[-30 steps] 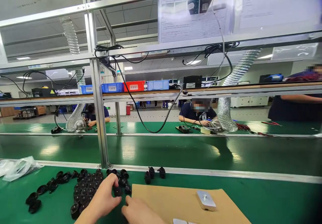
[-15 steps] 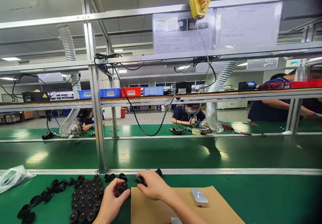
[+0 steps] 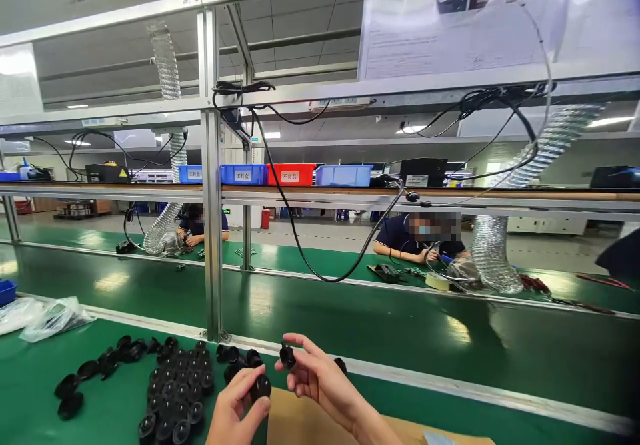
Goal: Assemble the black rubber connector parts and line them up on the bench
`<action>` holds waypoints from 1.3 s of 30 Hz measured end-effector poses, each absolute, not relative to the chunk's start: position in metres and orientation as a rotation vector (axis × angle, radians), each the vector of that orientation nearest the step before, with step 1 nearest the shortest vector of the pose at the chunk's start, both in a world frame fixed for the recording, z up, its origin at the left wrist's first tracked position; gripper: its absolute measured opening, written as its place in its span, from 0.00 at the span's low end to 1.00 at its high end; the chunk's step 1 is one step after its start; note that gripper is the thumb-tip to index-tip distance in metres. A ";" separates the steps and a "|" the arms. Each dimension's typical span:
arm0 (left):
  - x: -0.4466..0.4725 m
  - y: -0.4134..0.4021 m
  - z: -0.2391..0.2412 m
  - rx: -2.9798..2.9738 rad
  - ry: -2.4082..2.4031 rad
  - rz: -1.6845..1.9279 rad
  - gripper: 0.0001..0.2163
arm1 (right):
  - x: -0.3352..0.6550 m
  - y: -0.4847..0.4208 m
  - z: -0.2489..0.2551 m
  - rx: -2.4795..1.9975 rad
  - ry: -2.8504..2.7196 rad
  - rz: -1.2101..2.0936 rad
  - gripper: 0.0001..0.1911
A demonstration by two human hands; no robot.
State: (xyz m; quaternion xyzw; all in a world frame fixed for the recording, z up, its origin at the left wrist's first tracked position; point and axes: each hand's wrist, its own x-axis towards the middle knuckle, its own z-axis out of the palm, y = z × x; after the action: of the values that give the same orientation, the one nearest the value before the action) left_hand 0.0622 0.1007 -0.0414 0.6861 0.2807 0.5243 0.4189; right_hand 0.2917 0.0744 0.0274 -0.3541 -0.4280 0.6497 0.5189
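Note:
My left hand [image 3: 239,402] is raised above the bench, its fingers closed on a small round black plastic part [image 3: 261,386]. My right hand [image 3: 314,376] is beside it, thumb and forefinger pinching a second small black part [image 3: 287,356], the other fingers spread. The two parts are a short gap apart. Below and left of my hands a cluster of several black round parts [image 3: 175,390] lies on the green bench [image 3: 45,392]. A brown cardboard sheet [image 3: 300,425] lies under my wrists.
More loose black parts [image 3: 83,378] and clear plastic bags [image 3: 50,316] lie at the left. An aluminium frame post [image 3: 212,232] stands behind the parts. Beyond it run a green conveyor belt [image 3: 400,332] and a far bench with seated workers [image 3: 417,238], ducts and cables.
Both hands have lifted off the bench, each with a black part, and come closer together. The camera has shifted right and tilted, so the metal block on the cardboard is out of view.

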 end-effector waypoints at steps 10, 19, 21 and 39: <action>0.069 0.081 -0.020 1.593 0.657 1.304 0.22 | 0.270 0.053 0.027 -1.028 -1.744 0.781 0.21; 0.071 0.083 -0.027 1.617 0.638 1.321 0.20 | 0.263 0.043 0.035 -1.081 -1.919 0.573 0.16; 0.070 0.085 -0.029 1.618 0.630 1.324 0.19 | 0.263 0.042 0.037 -1.079 -1.957 0.564 0.15; 0.071 0.076 -0.033 1.605 0.768 1.282 0.20 | 0.282 0.047 0.027 -1.189 -2.073 0.492 0.11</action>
State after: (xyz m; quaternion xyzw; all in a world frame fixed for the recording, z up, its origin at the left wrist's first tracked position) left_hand 0.0713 0.0764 -0.0328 0.6509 0.3117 0.5200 0.4569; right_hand 0.2824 0.0471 0.0274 -0.4577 -0.7979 0.1892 0.3438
